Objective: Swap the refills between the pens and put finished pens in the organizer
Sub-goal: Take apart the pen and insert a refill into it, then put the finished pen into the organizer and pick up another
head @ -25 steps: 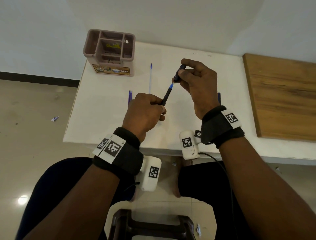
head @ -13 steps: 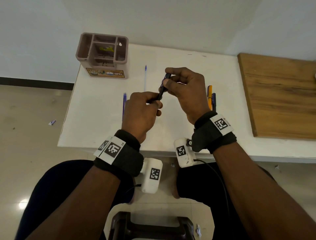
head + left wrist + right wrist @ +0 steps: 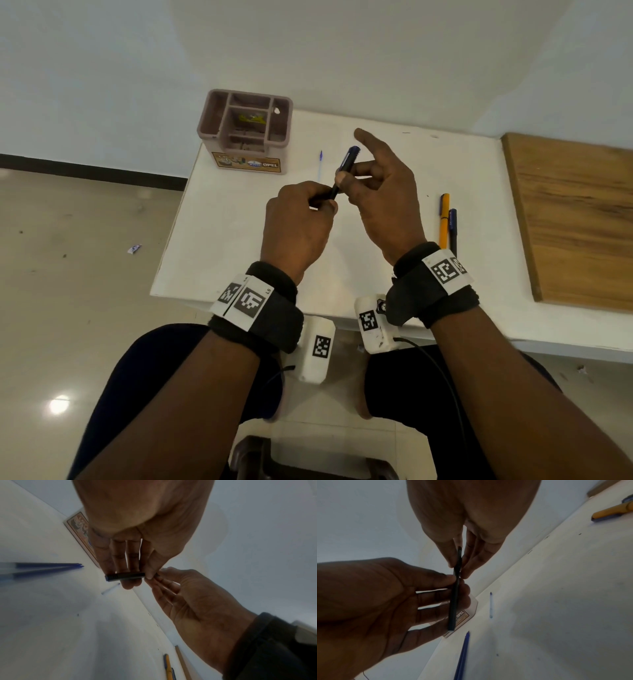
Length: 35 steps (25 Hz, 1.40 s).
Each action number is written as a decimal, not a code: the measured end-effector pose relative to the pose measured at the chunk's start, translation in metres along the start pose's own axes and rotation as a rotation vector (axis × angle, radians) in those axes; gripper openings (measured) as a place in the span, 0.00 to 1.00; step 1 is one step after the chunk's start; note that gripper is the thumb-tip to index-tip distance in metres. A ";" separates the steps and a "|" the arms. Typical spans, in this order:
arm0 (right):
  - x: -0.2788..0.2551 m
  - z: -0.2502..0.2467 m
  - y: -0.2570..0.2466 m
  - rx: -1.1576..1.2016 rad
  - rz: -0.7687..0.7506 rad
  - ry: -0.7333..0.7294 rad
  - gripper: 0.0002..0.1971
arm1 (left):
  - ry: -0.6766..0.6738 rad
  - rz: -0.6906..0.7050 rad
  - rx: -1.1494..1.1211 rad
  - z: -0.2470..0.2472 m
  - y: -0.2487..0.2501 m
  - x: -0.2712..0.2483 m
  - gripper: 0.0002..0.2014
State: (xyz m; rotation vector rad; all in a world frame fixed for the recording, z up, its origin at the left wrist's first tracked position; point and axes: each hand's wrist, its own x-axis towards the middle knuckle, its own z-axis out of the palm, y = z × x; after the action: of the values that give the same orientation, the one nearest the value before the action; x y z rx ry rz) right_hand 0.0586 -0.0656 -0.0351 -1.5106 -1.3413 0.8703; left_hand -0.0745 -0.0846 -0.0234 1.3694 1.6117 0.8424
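Note:
A black pen (image 3: 343,171) is held tilted above the white table (image 3: 239,240). My left hand (image 3: 322,205) grips its lower barrel in curled fingers. My right hand (image 3: 346,178) pinches its upper part between thumb and curled fingers, with the index finger sticking out straight. In the left wrist view the black pen (image 3: 125,576) lies across my left fingers, and the right hand (image 3: 155,576) pinches its end. The right wrist view shows that pen (image 3: 456,588) in both hands. The brown organizer (image 3: 245,130) stands at the table's far left corner.
A clear refill (image 3: 320,168) lies just right of the organizer. Two blue refills (image 3: 462,655) lie side by side under my left hand. An orange pen (image 3: 444,219) and a dark blue pen (image 3: 452,226) lie at the right, beside a wooden board (image 3: 575,219).
A second ago the right hand held a black end piece apart from the barrel, whose blue tip showed. The piece now sits on the barrel, and the right index finger has lifted off.

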 end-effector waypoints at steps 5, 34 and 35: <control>0.023 0.018 -0.025 -0.029 -0.084 0.132 0.25 | 0.091 -0.111 0.002 -0.027 -0.006 0.014 0.20; 0.066 0.096 -0.017 -0.428 -0.383 -0.079 0.30 | 0.090 -0.188 0.000 -0.050 -0.012 0.027 0.19; 0.063 0.091 -0.019 -0.402 -0.362 -0.105 0.32 | 0.088 -0.179 0.001 -0.048 -0.012 0.027 0.18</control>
State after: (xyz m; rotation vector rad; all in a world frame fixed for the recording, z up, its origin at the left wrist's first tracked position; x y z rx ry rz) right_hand -0.0223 0.0126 -0.0443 -1.4598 -1.8797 0.4726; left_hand -0.1249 -0.0588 -0.0187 1.1828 1.7726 0.8037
